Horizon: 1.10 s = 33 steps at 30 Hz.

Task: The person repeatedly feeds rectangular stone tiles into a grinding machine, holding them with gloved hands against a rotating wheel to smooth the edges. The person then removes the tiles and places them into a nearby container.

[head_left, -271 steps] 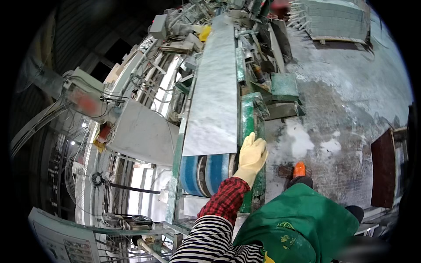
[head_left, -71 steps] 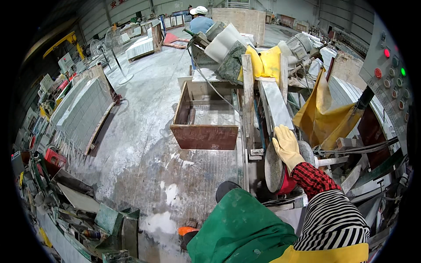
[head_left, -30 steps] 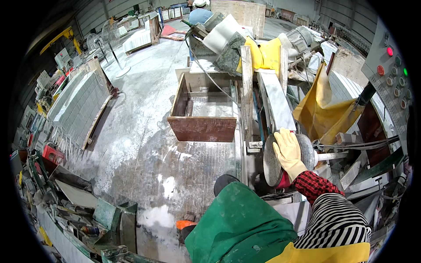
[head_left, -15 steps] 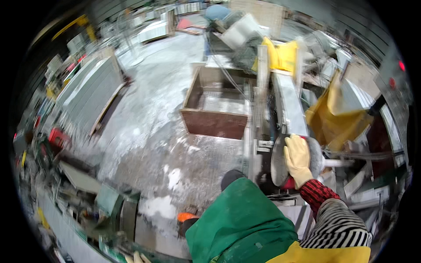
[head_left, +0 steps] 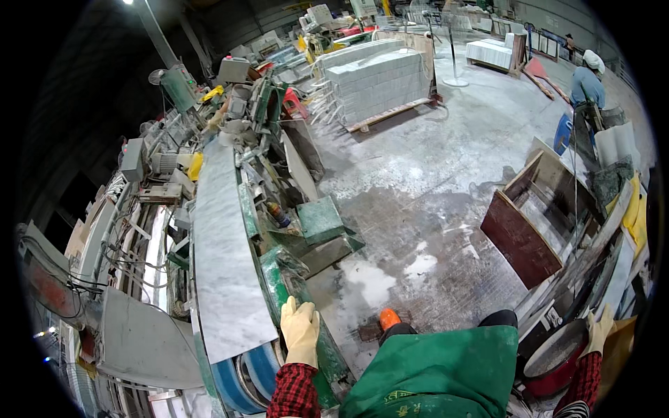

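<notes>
As the left hand (head_left: 300,336) overlies green rail (head_left: 279,272), fingers lie loosely outstretched — right hand (head_left: 599,331), can't tell.

Stacked pale blocks (head_left: 380,80) (on a pallet (head_left: 390,116)), brown open-topped box (head_left: 517,240).

It's a single head-mounted fisheye, perched right above the apron (head_left: 432,373) and aimed down and forward, so the floor (head_left: 446,188) takes up the middle and straight edges bow toward the dark round rim. Left hand (head_left: 300,334) and right hand (head_left: 598,333) both land low in the circle, pretty near the lens, with the slab (head_left: 226,265) stretching away on the left and the stack (head_left: 383,80) way farther back up top.
</notes>
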Motion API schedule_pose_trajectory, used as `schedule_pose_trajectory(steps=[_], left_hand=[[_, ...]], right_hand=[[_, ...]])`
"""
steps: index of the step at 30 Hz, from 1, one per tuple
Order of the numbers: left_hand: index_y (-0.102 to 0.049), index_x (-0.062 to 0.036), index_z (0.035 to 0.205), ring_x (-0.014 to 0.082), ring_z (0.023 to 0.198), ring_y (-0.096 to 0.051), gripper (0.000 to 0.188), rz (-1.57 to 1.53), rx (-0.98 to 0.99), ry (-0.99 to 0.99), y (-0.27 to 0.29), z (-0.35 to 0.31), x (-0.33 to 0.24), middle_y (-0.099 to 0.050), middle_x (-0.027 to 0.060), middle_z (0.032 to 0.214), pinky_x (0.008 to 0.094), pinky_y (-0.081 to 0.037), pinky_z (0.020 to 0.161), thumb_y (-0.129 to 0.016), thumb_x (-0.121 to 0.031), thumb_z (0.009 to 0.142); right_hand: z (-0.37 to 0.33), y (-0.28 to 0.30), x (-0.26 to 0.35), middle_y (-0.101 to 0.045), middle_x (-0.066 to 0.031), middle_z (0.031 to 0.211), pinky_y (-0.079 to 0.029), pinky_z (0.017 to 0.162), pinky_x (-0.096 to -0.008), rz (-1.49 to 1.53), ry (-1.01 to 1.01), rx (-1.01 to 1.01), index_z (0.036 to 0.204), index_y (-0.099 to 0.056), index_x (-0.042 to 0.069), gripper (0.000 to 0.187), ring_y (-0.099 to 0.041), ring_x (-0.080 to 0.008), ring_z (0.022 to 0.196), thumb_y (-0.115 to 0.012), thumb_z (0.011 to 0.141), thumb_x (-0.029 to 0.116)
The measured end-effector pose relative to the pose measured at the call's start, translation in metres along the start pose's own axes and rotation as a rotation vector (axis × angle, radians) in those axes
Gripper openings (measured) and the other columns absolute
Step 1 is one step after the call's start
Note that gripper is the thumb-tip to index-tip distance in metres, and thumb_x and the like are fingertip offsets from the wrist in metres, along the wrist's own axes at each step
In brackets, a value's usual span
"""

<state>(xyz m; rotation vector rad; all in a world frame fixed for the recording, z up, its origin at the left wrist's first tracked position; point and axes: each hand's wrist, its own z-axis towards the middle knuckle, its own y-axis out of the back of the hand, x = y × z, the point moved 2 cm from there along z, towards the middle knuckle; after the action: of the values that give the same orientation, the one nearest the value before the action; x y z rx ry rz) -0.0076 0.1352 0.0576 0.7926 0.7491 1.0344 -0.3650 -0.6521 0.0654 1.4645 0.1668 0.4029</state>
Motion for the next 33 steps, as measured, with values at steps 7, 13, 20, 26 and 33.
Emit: schedule_pose_trajectory(steps=[7,13,20,26,33], left_hand=[[-0.066,-0.0094,0.086,0.0368,0.096,-0.056,0.014,0.011,-0.005,-0.014,0.003,-0.002,0.002,-0.066,0.0088,0.087,0.0446,-0.045,0.088,-0.071,-0.013,0.073],[-0.067,-0.0076,0.09,0.0392,0.102,-0.055,0.015,0.002,0.04,0.02,0.01,-0.002,0.001,-0.067,0.01,0.091,0.0462,-0.044,0.092,-0.072,-0.012,0.077],[-0.073,-0.0112,0.101,0.0417,0.118,-0.054,0.02,-0.106,-0.041,0.163,0.004,-0.014,0.005,-0.065,0.0197,0.113,0.0461,-0.044,0.102,-0.072,-0.013,0.081],[-0.075,-0.0062,0.11,0.0287,0.126,-0.056,0.021,-0.223,-0.055,0.516,-0.018,-0.027,0.027,-0.062,0.0217,0.132,0.0366,-0.044,0.106,-0.065,-0.004,0.092],[-0.057,-0.0034,0.137,0.017,0.113,-0.064,0.038,-1.307,0.156,0.549,-0.018,0.01,-0.091,-0.07,0.0107,0.122,0.0285,-0.048,0.1,-0.056,-0.022,0.104]], right_hand=[[-0.026,-0.027,-0.022,-0.037,-0.0248,0.154,-0.031,0.116,-0.0447,-0.01,-0.021,-0.06,0.153,-0.035,0.007,0.085,-0.037,-0.0422,0.139,-0.077,0.08,0.018],[-0.069,0.011,0.017,-0.025,-0.024,0.161,-0.034,0.116,-0.0435,0.018,-0.22,0.017,0.156,-0.031,0.01,0.097,-0.033,-0.0424,0.143,-0.081,0.074,0.023],[-0.042,0.01,-0.005,-0.061,-0.0212,0.116,-0.055,0.074,-0.0397,0.644,-0.142,0.067,0.155,-0.031,0.001,0.096,-0.065,-0.0331,0.093,-0.066,0.066,0.001],[-0.105,0.169,0.119,-0.05,-0.0049,0.145,-0.035,0.107,-0.0378,1.682,-0.025,0.638,0.147,-0.048,0.013,0.067,-0.041,-0.0195,0.135,-0.061,0.085,0.033],[-0.034,0.123,0.119,-0.049,-0.0092,0.146,-0.028,0.112,-0.05,1.372,-0.07,0.116,0.156,-0.035,0.01,0.083,-0.04,-0.0267,0.137,-0.067,0.079,0.023]])
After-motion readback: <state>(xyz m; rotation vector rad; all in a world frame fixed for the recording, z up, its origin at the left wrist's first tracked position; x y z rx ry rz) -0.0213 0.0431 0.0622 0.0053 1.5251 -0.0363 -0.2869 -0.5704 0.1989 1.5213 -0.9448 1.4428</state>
